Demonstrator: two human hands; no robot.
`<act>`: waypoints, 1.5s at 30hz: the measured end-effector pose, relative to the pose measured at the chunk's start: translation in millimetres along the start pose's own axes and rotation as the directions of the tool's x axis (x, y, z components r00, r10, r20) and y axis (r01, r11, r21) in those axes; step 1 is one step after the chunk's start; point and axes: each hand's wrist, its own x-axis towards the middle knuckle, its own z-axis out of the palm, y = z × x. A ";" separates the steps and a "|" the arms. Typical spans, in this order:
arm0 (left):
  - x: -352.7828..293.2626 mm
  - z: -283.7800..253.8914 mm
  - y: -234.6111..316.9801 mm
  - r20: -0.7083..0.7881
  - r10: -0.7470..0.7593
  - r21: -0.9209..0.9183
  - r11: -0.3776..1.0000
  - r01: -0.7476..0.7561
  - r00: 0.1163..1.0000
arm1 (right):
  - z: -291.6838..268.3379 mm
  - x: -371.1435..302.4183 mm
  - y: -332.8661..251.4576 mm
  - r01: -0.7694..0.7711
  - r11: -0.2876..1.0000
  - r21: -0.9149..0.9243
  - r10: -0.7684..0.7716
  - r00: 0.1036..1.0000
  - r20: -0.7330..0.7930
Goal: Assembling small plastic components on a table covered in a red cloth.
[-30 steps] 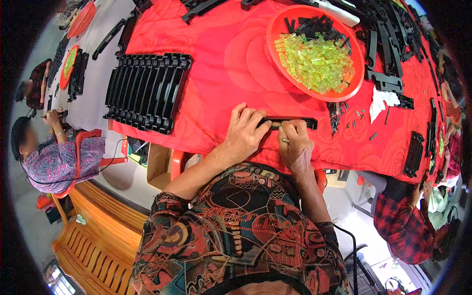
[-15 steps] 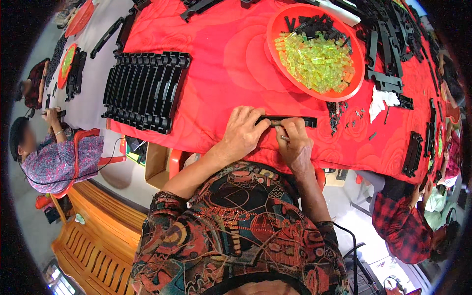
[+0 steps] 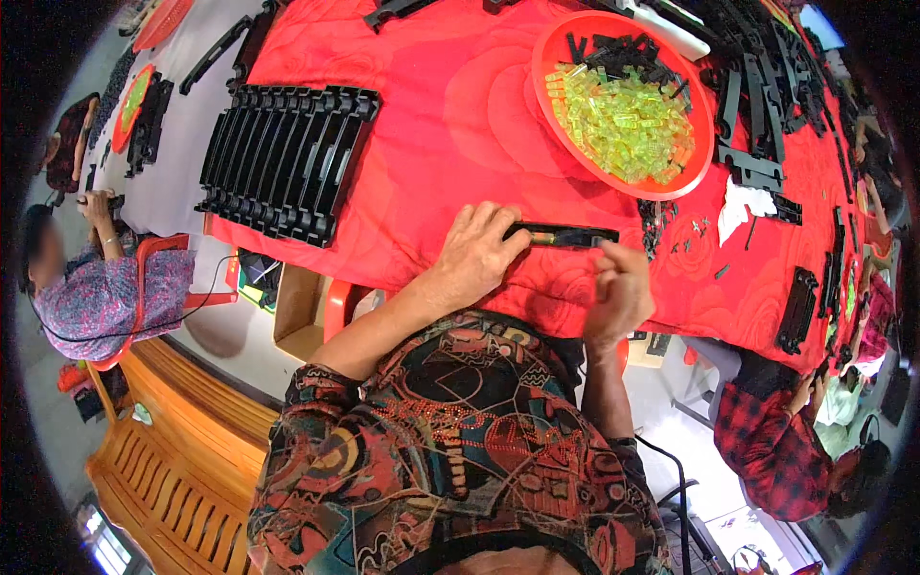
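My left hand (image 3: 470, 257) grips the left end of a long, narrow black plastic part (image 3: 585, 237) that lies on the red cloth in front of me. A little yellow shows inside the part, close to my left fingertips. My right hand (image 3: 619, 292) is just below the part's right end, slightly smeared by motion. Its fingers are curled together, and whatever they hold is hidden. Beyond the part, to the right, stands a red basin (image 3: 544, 115) with many translucent yellow-green pieces (image 3: 628, 125) and small black pieces (image 3: 623, 56) in it.
A row of black plastic parts (image 3: 287, 163) lies at the left. More black parts (image 3: 757, 96) are heaped at the far right, near a white crumpled tissue (image 3: 740, 206) and small black scraps (image 3: 655, 222). People sit at both sides; a wooden bench (image 3: 182, 450) stands behind left.
My right hand has come off the middle of the black part and moved right and toward me. My left hand keeps its grip. The view has shifted slightly.
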 end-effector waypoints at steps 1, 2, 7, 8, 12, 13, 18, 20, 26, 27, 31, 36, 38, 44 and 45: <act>-0.5 -0.3 -0.8 0.000 -0.002 0.001 1.000 0.002 1.000 | -2.3 1.0 -7.0 -0.182 0.967 0.179 0.192 0.980 -0.041; -2.2 -0.9 -2.4 -0.001 -0.004 0.002 1.000 0.004 1.000 | 0.4 5.4 -12.6 -0.223 0.953 0.205 0.238 0.970 -0.052; -4.8 3.1 -2.0 -0.009 -0.014 0.013 1.000 0.014 1.000 | 24.2 21.3 -22.1 -0.267 0.872 0.411 0.324 0.943 -0.073; -3.7 1.7 0.1 -0.001 -0.013 0.019 1.000 0.013 1.000 | 26.0 20.6 -18.4 -0.251 0.842 0.477 0.302 0.953 -0.031; -4.8 0.5 -0.5 -0.021 -0.009 0.025 1.000 0.009 1.000 | 36.1 26.6 -15.6 -0.313 0.785 0.535 0.291 0.948 0.127; -4.8 0.7 -0.4 -0.015 -0.013 0.022 1.000 0.014 1.000 | 39.3 28.4 -15.3 -0.354 0.768 0.533 0.323 0.934 0.155; -5.9 3.0 -1.7 -0.017 -0.014 0.005 1.000 0.014 1.000 | 54.6 28.4 -5.4 -0.183 0.753 0.632 0.212 0.977 0.030; -5.9 3.8 -2.5 -0.005 -0.017 -0.001 1.000 0.017 1.000 | 59.3 28.6 -6.0 -0.152 0.758 0.634 0.202 0.979 -0.006; -7.1 5.9 -4.7 0.010 -0.011 0.003 1.000 0.011 1.000 | 63.8 20.3 6.8 -0.216 0.724 0.655 0.258 0.966 0.033; -7.7 7.0 -5.2 0.012 -0.008 0.003 1.000 0.008 1.000 | 64.5 19.8 6.2 -0.213 0.745 0.632 0.255 0.967 0.025; -8.3 9.1 -6.1 0.042 -0.009 0.001 1.000 0.009 0.999 | 65.6 20.5 5.1 -0.236 0.788 0.568 0.276 0.961 0.015; -8.9 8.7 -6.9 0.039 0.008 -0.008 1.000 -0.008 0.999 | 66.6 19.7 6.5 -0.205 0.852 0.481 0.214 0.976 0.037; -7.6 9.2 -6.8 0.000 0.032 0.007 0.999 -0.032 0.999 | 67.3 18.9 8.5 -0.193 0.881 0.432 0.193 0.980 0.045; -7.0 7.6 -6.9 0.030 0.020 -0.026 0.999 -0.019 0.999 | 68.0 16.2 11.6 -0.138 0.899 0.416 0.119 0.990 0.073; -8.1 7.6 -6.7 0.038 0.012 -0.030 0.999 -0.011 0.999 | 69.3 15.6 10.0 -0.148 0.892 0.426 0.129 0.989 0.074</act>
